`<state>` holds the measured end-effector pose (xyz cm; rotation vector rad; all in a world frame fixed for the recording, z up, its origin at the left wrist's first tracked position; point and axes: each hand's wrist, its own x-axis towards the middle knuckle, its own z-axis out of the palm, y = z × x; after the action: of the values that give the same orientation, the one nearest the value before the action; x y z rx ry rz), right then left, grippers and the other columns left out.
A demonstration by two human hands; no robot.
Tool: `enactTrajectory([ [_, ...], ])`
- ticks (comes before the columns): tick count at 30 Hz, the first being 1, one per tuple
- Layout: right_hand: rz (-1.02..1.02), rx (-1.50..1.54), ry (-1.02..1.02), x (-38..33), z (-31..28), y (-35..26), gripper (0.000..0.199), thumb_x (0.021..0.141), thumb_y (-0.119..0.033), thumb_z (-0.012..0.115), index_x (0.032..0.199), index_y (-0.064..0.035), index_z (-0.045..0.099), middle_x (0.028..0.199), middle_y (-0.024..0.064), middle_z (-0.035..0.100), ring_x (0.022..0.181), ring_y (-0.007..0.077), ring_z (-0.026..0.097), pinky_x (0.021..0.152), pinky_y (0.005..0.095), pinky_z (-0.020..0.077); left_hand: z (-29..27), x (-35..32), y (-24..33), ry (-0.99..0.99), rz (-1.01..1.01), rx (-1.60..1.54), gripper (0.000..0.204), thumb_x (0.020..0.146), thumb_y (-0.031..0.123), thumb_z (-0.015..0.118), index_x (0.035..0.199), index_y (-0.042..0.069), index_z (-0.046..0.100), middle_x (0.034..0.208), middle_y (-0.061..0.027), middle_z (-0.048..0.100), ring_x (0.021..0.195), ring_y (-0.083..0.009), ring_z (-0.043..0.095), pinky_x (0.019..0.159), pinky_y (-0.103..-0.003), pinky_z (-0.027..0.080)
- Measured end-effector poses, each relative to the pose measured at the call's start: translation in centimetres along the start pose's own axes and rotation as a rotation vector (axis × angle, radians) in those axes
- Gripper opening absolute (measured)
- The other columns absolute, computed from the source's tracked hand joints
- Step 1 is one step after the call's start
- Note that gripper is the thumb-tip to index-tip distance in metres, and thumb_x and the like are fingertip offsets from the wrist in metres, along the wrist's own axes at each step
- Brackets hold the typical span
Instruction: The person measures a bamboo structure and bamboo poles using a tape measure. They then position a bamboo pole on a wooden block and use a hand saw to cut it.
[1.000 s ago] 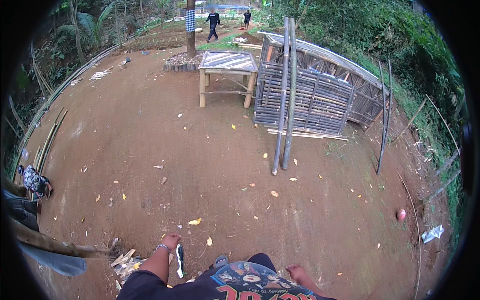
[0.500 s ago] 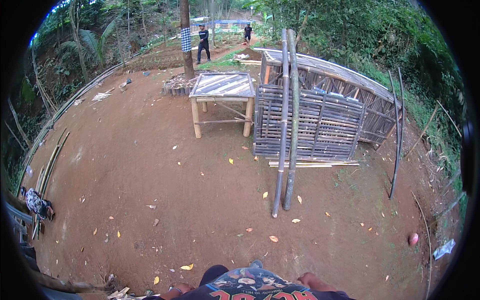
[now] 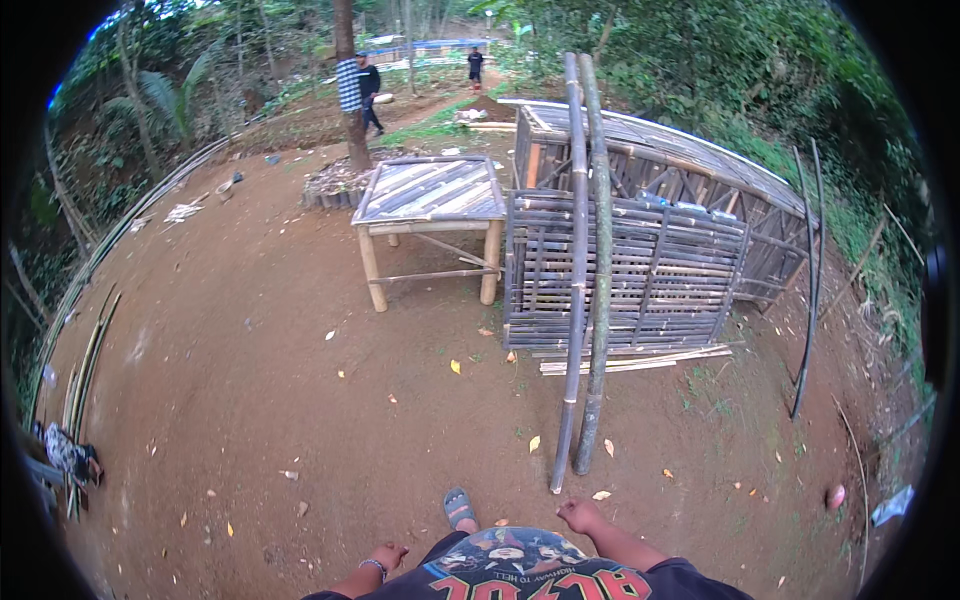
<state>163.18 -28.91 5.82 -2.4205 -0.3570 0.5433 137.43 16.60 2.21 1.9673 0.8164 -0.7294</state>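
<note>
Standing on bare brown dirt, I have both hands low at my sides and holding nothing. My left hand (image 3: 386, 556) hangs by my hip with the fingers curled loosely inward; at this size I cannot tell whether they quite close. My right hand (image 3: 580, 516) is out a little, fingers bent into a loose fist. Nearest to it are two long bamboo poles (image 3: 588, 300), their feet on the ground just ahead, leaning against a slatted bamboo crate (image 3: 650, 280). A bamboo table (image 3: 432, 190) stands beside the crate.
</note>
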Motion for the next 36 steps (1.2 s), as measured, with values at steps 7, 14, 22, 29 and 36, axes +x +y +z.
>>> enactTrajectory([
  [7,-0.003,-0.106,-0.211,6.6,-3.9,0.4,0.034,0.082,-0.037,0.066,0.070,-0.0067,0.061,0.068,0.0129,0.062,0.062,0.0276,0.058,0.063,0.0409,0.0467,-11.2,4.8,9.2,-0.317,-0.028,0.055,0.054,0.092,0.045,0.060,0.128,0.005,0.058,0.112,-0.0177,0.069,0.101,-0.0354,0.068,0.089,-0.045,0.053],
  [14,0.432,-0.026,-0.159,11.9,-8.4,5.8,0.032,0.087,-0.041,0.062,0.083,-0.0095,0.067,0.078,0.0093,0.065,0.077,0.0275,0.061,0.073,0.0401,0.0485,-17.6,14.4,14.6,-0.189,-0.177,0.503,0.052,0.093,0.043,0.059,0.132,0.008,0.055,0.123,-0.0168,0.066,0.104,-0.0339,0.067,0.090,-0.046,0.053],
  [22,0.328,-0.262,-0.741,19.9,-13.1,11.9,0.042,0.087,-0.050,0.055,0.104,-0.0150,0.071,0.105,0.0183,0.068,0.106,0.0324,0.065,0.091,0.0416,0.0497,-16.8,26.4,30.7,-0.076,-0.291,0.154,0.052,0.093,0.041,0.061,0.131,0.007,0.056,0.118,-0.0157,0.067,0.102,-0.0294,0.067,0.090,-0.042,0.053],
  [29,0.143,-0.490,-0.130,38.1,-25.9,13.9,0.035,0.090,-0.040,0.060,0.099,-0.0084,0.071,0.104,0.0167,0.071,0.095,0.0335,0.067,0.084,0.0443,0.0505,-18.0,36.9,47.5,-0.071,-0.405,-0.341,0.051,0.093,0.040,0.063,0.130,0.006,0.056,0.115,-0.0146,0.069,0.101,-0.0255,0.067,0.091,-0.037,0.052],
  [36,0.444,0.496,0.316,54.4,-39.0,3.4,0.039,0.086,-0.036,0.072,0.106,-0.0024,0.068,0.095,0.0137,0.072,0.089,0.0229,0.067,0.081,0.0360,0.0517,-19.1,49.4,71.8,-0.166,0.428,0.051,0.056,0.090,0.038,0.070,0.124,-0.003,0.058,0.107,-0.0128,0.071,0.099,-0.0191,0.066,0.087,-0.032,0.051],
])
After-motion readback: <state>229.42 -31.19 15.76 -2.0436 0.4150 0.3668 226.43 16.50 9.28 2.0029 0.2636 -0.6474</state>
